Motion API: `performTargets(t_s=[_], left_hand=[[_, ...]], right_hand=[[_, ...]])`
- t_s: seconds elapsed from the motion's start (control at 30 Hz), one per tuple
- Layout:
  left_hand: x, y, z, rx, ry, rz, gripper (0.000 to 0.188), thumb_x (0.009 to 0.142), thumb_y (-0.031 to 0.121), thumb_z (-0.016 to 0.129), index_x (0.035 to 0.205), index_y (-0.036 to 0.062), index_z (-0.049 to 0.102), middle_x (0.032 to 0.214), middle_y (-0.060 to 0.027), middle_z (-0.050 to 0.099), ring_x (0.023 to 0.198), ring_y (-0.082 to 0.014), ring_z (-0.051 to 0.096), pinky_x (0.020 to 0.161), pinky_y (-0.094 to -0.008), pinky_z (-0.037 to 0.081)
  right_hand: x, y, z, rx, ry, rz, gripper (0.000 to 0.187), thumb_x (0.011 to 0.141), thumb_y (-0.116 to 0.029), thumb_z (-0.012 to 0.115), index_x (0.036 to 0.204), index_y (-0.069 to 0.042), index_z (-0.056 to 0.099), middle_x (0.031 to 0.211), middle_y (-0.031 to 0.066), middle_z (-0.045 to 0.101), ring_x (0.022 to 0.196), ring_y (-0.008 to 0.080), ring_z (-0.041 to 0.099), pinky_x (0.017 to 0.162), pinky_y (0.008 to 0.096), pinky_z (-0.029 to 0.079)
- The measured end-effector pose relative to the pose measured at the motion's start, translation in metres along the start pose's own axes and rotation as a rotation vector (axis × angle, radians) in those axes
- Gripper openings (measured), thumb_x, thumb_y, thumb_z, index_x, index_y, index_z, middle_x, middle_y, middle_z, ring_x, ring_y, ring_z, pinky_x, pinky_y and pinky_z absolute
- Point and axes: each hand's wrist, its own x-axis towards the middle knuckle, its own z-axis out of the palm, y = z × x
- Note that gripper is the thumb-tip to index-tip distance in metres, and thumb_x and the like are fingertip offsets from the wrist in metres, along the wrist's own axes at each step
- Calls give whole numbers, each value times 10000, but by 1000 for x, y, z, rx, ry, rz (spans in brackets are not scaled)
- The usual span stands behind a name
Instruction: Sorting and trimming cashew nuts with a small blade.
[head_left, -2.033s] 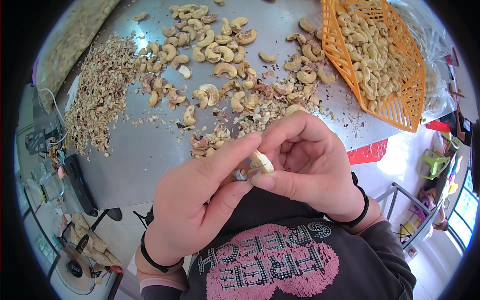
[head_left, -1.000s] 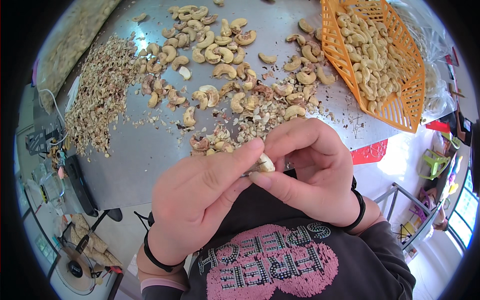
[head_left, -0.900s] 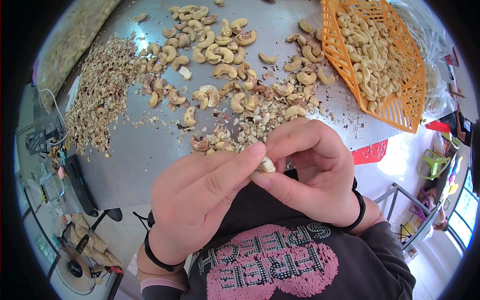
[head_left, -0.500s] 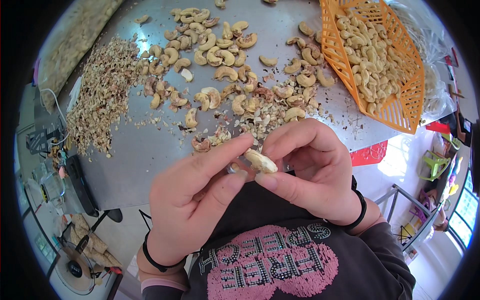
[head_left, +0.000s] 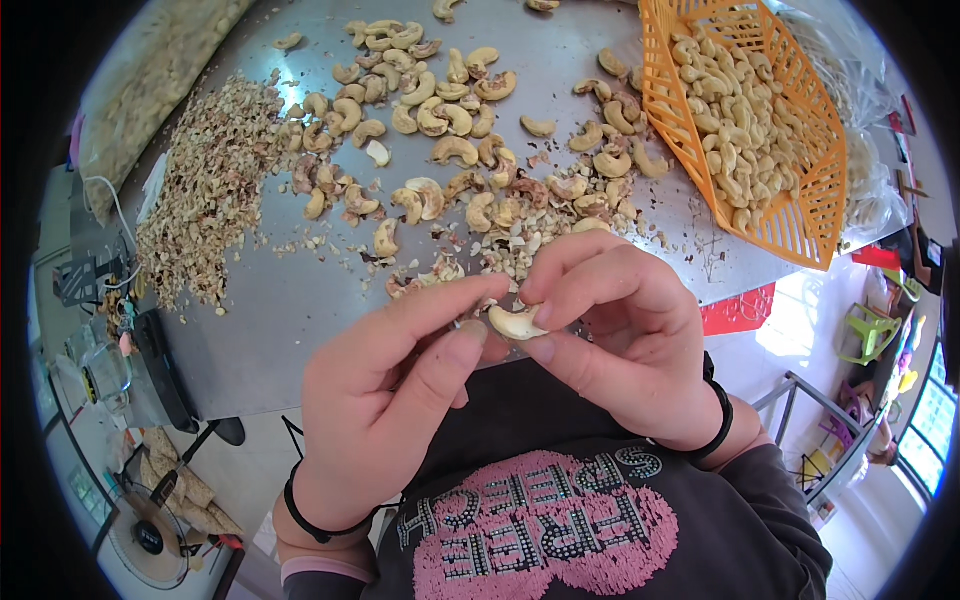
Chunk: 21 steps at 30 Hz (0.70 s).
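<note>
A pale, curved cashew nut (head_left: 515, 323) is pinched between the thumb and fingers of my right hand (head_left: 625, 320), just beyond the table's near edge. My left hand (head_left: 395, 365) is closed right beside it, its index fingertip near a small flake at the nut's end. A grey, metallic-looking glint shows between the left thumb and index finger; the rest of that object is hidden. Past my hands lie loose cashew nuts (head_left: 452, 118), some with brown skin patches, and scattered pale crumbs (head_left: 520, 240).
A heap of skin and nut crumbs (head_left: 205, 190) covers the table's left side. An orange slotted basket (head_left: 815, 225) of peeled cashews stands at the right. Behind the heap is a large clear bag of nuts (head_left: 150, 95). The metal table (head_left: 270, 350) ends near my body.
The cashew nut has been turned in my right fingers, so its curved side now faces down. Both hands stay close together in nearly the same place.
</note>
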Motion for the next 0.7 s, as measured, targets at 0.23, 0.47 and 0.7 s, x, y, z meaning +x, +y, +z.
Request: performTargets(t_s=[0.23, 0.47, 0.7], left_hand=[[1, -8, -4, 80, -78, 70, 186, 810, 67, 518, 975, -19, 523, 807, -41, 543, 668, -55, 524, 571, -152, 401], [0, 0, 0, -142, -82, 10, 169, 803, 49, 523, 953, -27, 513, 836, -55, 515, 687, -73, 525, 596, -164, 412], [-1, -2, 0, -85, -69, 82, 155, 794, 38, 532, 936, -22, 517, 823, -54, 511, 692, -75, 517, 601, -168, 402]], right_hand=[[2, -4, -6, -301, -160, -97, 222, 683, 73, 576, 861, -48, 519, 954, 104, 477, 870, 154, 472, 751, 269, 369], [0, -6, 2, 55, -43, 54, 298, 702, 38, 590, 968, -1, 459, 954, 97, 489, 870, 142, 481, 746, 258, 384], [0, -5, 2, 166, -54, 132, 305, 724, 7, 605, 992, 8, 458, 910, 56, 517, 799, 105, 511, 736, 246, 416]])
